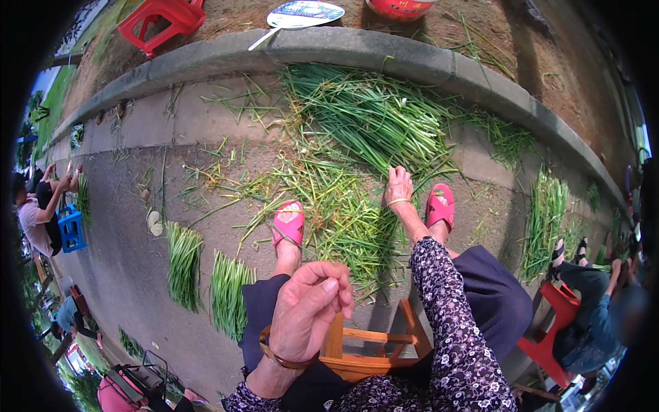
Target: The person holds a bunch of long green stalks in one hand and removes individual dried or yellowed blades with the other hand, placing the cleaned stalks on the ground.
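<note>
My left hand (310,309), with a brown bangle at the wrist, is raised above my lap. Its fingers curl in against the thumb, and nothing sticks out of them. My right hand (399,188) reaches down to the near edge of a big heap of long thin green stalks (371,117), chive-like with paler ends. Its fingers are bent together at the stalk ends; what they grip is too small to make out. Loose green and yellowed trimmings (343,220) cover the ground between my pink sandals (288,223).
Two sorted bundles (183,264) lie to the left, a longer bundle (544,220) to the right. Beyond the heap runs a curb (364,48), with a hand fan (305,14), a red stool (161,20) and a red tub (401,7). Other people sit at both sides. A wooden chair (371,371) is beneath me.
</note>
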A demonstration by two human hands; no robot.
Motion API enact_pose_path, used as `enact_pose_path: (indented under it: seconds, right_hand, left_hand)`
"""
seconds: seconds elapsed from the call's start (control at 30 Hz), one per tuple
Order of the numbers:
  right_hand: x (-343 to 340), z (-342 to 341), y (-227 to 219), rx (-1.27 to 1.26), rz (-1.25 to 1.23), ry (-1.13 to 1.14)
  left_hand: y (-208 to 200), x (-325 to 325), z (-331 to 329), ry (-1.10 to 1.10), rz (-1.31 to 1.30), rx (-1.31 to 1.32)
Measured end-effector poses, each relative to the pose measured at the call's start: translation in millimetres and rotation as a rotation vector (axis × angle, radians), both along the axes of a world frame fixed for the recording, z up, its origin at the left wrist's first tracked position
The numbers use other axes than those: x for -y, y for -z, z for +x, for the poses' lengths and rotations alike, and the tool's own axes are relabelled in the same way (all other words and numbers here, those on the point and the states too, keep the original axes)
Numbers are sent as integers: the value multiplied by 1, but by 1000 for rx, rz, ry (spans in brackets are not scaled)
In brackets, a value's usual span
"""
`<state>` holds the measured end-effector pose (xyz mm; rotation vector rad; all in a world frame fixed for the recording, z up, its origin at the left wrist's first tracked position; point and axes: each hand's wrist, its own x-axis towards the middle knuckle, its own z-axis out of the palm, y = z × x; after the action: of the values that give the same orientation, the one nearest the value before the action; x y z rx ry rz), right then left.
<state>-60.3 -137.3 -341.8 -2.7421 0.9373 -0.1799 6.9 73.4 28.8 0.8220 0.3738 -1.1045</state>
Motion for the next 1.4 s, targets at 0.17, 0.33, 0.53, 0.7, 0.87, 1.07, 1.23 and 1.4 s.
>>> enact_pose_path:
  seconds: [0.17,0.33,0.53,0.7,0.87,1.07,1.23,1.4]
  right_hand:
    - [10,7,-2,-64,19,2]
    - [5,10,-1,-84,33,30]
    - [16,11,11,-127,96,55]
    - [22,10,9,-97,152,-11]
    - [18,10,-1,-126,396,27]
    - [26,10,-2,-75,452,74]
    - [19,11,-5,-145,343,10]
    - [-2,17,-8,-199,290,77]
  left_hand:
    - [-3,-2,0,9,29,-6]
    - [-4,-2,2,9,40,0]
    - [-6,-5,2,1,-17,-21]
    - [-5,-6,3,0,-18,-24]
    - [-6,-5,3,2,-11,-27]
    - [-8,-3,3,13,53,2]
    - [-7,-4,3,15,52,6]
    - [-7,-6,3,8,39,-5]
